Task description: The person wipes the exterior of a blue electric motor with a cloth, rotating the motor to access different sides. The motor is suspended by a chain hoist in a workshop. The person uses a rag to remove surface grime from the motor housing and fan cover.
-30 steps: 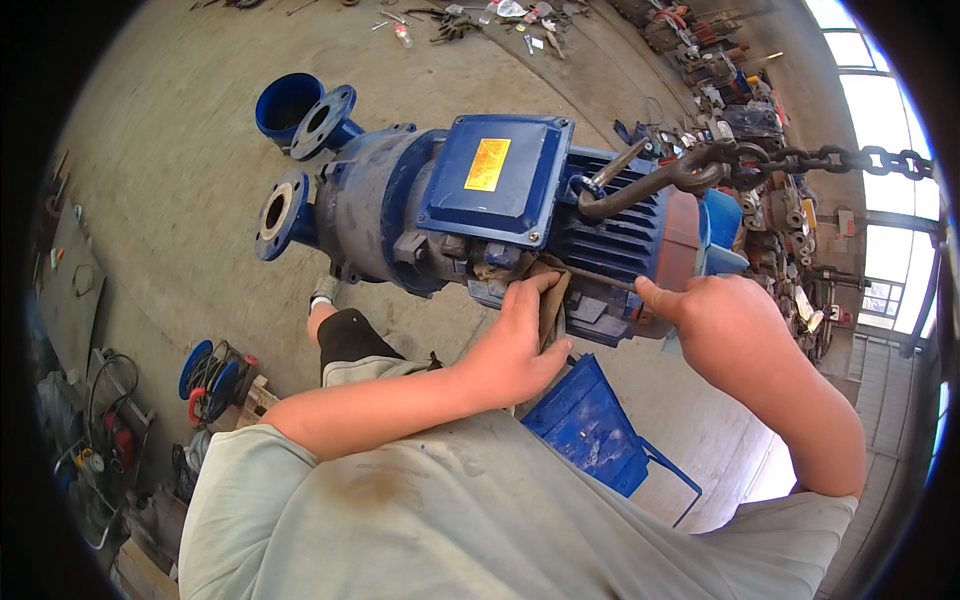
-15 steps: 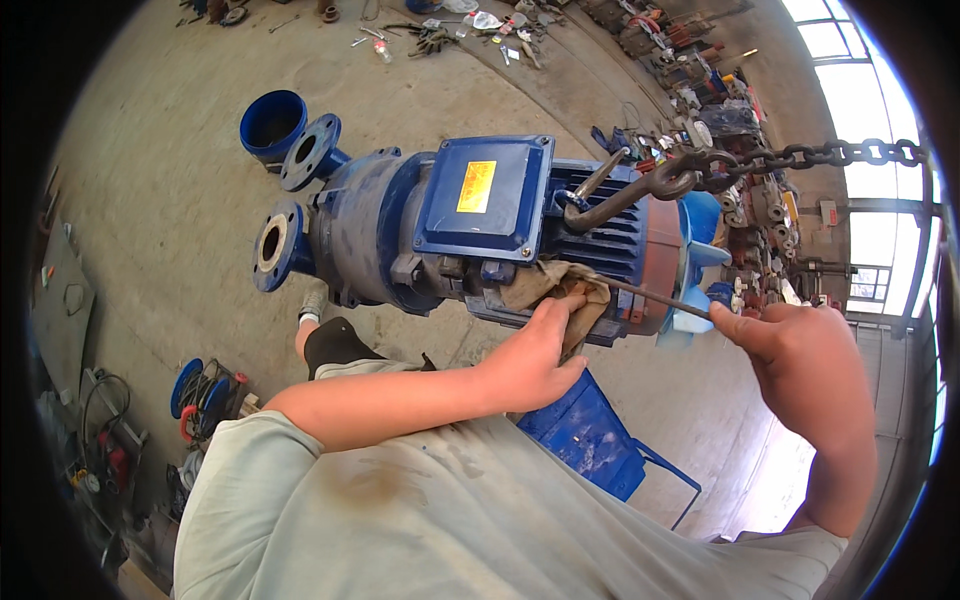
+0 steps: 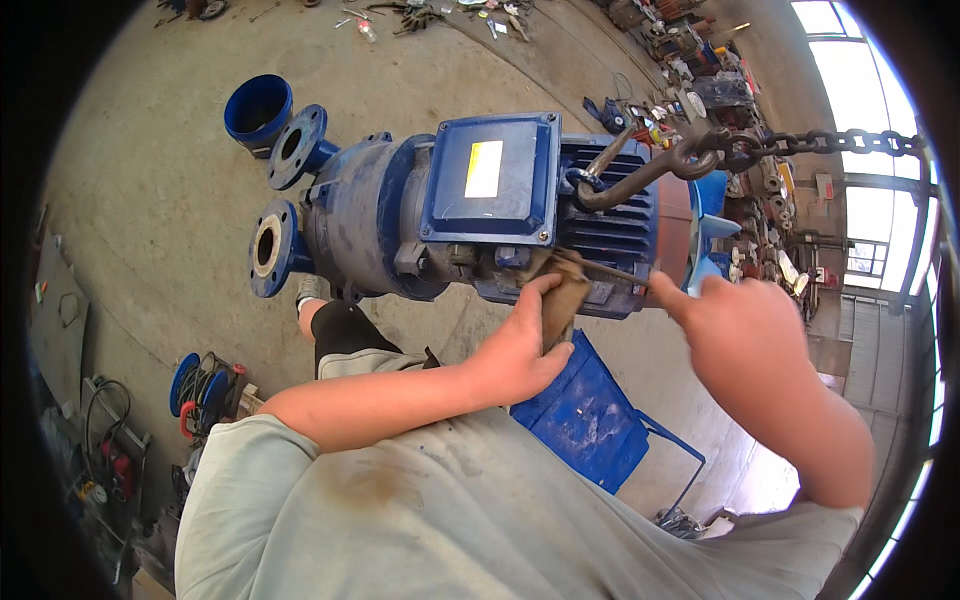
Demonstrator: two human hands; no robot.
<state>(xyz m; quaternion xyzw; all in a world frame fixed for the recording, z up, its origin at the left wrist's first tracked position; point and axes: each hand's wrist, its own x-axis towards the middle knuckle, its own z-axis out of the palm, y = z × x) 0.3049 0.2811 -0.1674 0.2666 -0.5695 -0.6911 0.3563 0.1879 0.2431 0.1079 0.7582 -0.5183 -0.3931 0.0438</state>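
Note:
A blue motor-driven pump point(image 3: 370, 222) lies on its side before me, with a square terminal box point(image 3: 500, 205) on top. My left hand point(image 3: 515, 350) is closed on a brown rag point(image 3: 566, 305) against the motor's near side, below the box. My right hand point(image 3: 735, 320) grips a thin metal rod point(image 3: 612, 270), its index finger stretched along it. The rod's far end meets the top of the rag, where its tip is hidden. Behind my right hand are the motor's reddish end band point(image 3: 673, 215) and light blue fan point(image 3: 715, 225).
A hook point(image 3: 650, 180) on a chain point(image 3: 840, 143) joins the motor's lifting eye. A blue cart platform point(image 3: 590, 410) stands below. Two pipe flanges point(image 3: 268, 247) face left, near a blue round pipe piece point(image 3: 258, 108). A cable reel point(image 3: 200, 392) sits lower left; parts clutter the far right.
My right hand has moved left with the rod, toward the rag. The rag is bunched more tightly in my left hand. The view has shifted slightly.

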